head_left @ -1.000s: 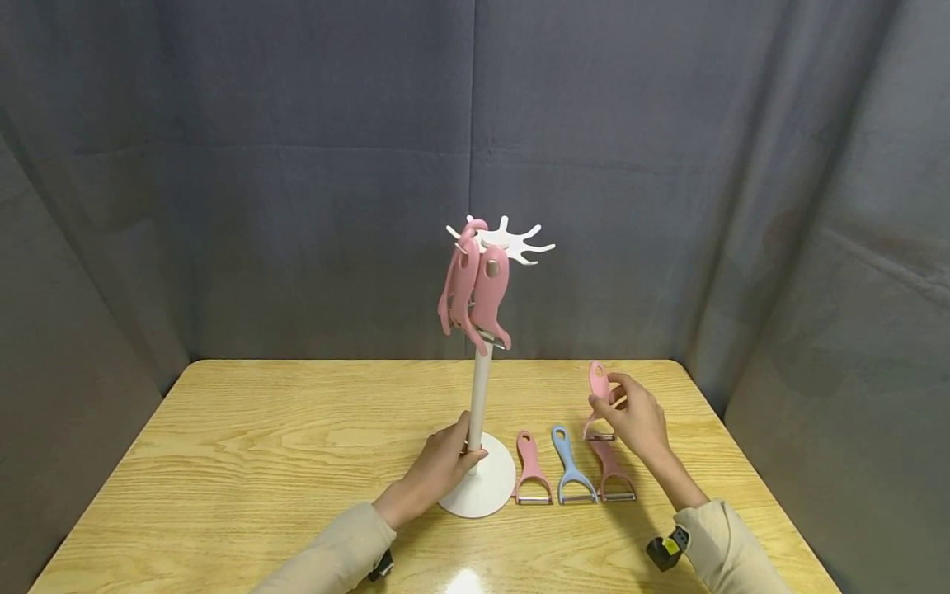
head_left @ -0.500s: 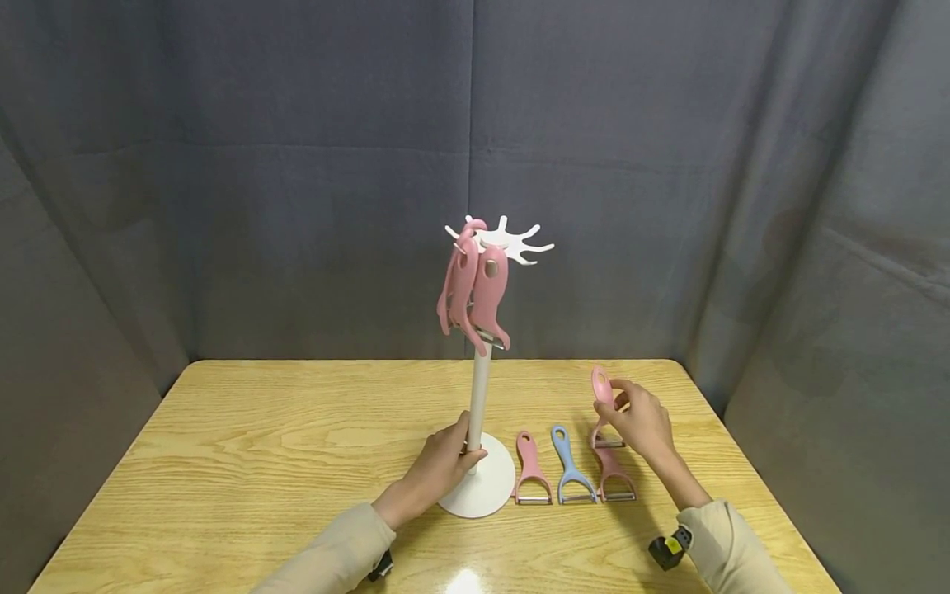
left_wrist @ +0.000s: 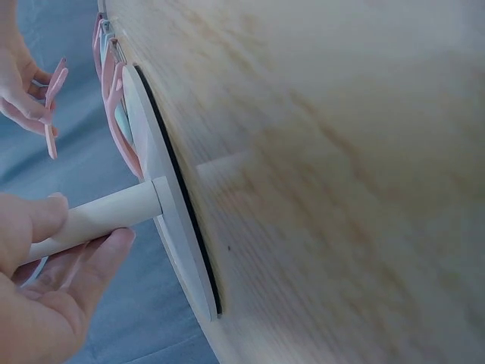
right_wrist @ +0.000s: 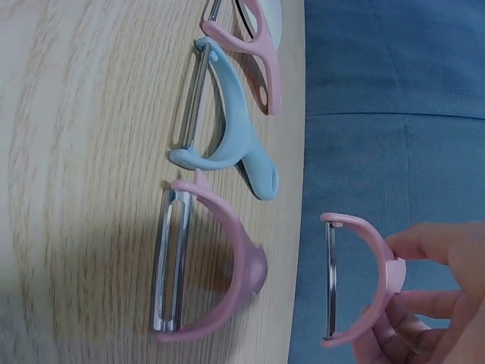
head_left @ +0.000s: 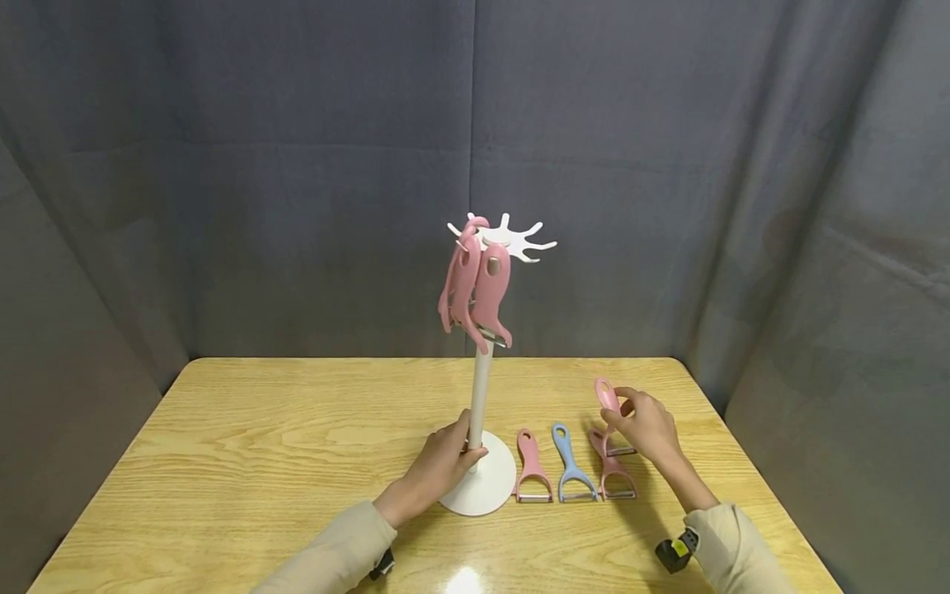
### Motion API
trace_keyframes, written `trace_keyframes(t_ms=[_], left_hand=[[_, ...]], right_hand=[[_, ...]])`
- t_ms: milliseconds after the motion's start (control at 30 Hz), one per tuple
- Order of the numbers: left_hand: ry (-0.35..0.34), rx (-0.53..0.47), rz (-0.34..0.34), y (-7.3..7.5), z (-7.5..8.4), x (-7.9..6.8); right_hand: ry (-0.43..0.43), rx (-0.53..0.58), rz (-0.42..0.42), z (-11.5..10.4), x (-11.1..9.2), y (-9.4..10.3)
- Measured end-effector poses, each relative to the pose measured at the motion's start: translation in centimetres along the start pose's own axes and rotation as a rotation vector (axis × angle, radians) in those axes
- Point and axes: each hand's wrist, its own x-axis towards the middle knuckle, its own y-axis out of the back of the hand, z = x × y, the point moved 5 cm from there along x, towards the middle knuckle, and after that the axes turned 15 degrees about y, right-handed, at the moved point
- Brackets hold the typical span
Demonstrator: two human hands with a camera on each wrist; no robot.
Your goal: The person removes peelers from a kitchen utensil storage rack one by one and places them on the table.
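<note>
My left hand (head_left: 436, 466) grips the white pole (left_wrist: 106, 216) of an upright stand just over its round base (head_left: 475, 495). From the white hooks (head_left: 519, 242) at its top hang several pink peelers (head_left: 490, 289), all on the left and front side. On the right, my right hand (head_left: 647, 425) pinches a pink peeler (right_wrist: 383, 280) by its handle, hole end up and blade down, raised off the table. Below it lies another pink peeler (right_wrist: 239, 265), partly covered in the head view. A blue peeler (head_left: 567, 466) and a pink peeler (head_left: 531, 469) lie to its left.
The wood-grain table (head_left: 282, 437) carries the stand near its middle. Grey curtains (head_left: 312, 181) rise behind it and at both sides. Several hooks on the right of the stand hold nothing.
My right hand has moved down and slightly to the right with its pink peeler, closer over the one on the table. My left hand stays on the pole.
</note>
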Motion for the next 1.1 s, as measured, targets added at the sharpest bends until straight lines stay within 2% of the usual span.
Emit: trace_keyframes(t_ms=[767, 1100], left_hand=[[-0.009, 0.001, 0.007, 0.1, 0.3, 0.0], [0.011, -0.003, -0.008, 0.0, 0.2, 0.0]], right_hand=[[0.009, -0.025, -0.059, 1.1, -1.1, -0.3], [-0.003, -0.015, -0.081, 1.8, -1.5, -0.6]])
